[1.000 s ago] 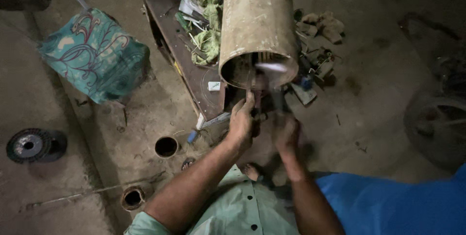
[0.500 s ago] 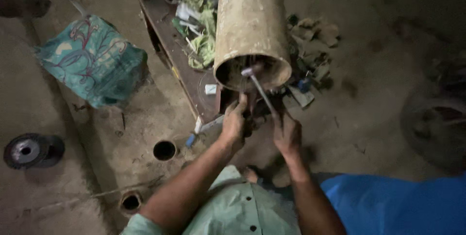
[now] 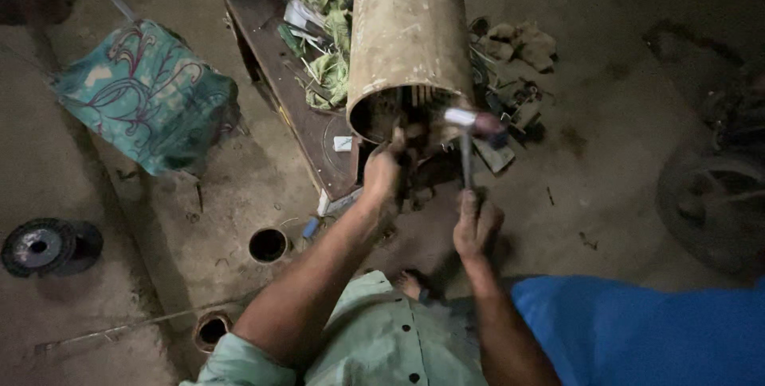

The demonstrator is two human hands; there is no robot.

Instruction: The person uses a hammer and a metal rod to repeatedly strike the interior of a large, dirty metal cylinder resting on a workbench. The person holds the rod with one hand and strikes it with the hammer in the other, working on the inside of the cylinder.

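Note:
A rusty metal cylinder (image 3: pixel 408 31) lies on its side with its open end facing me. My left hand (image 3: pixel 382 169) sits at the lower rim of that opening, fingers closed on something inside that I cannot make out. My right hand (image 3: pixel 476 225) grips the handle of a hammer (image 3: pixel 472 125), whose head is raised level with the right edge of the opening. My bare foot (image 3: pixel 410 282) shows below the hands.
A teal patterned cloth bundle (image 3: pixel 147 91) lies at the left. Green scraps and wires (image 3: pixel 323 39) cover a dark board (image 3: pixel 279 75) beside the cylinder. Round holes (image 3: pixel 268 244) mark the floor; a grinding disc (image 3: pixel 38 244) is far left, a wheel (image 3: pixel 709 211) far right.
The hammer has swung from slanting into the cylinder's opening to standing upright with its head at the right rim. My left hand stays at the opening.

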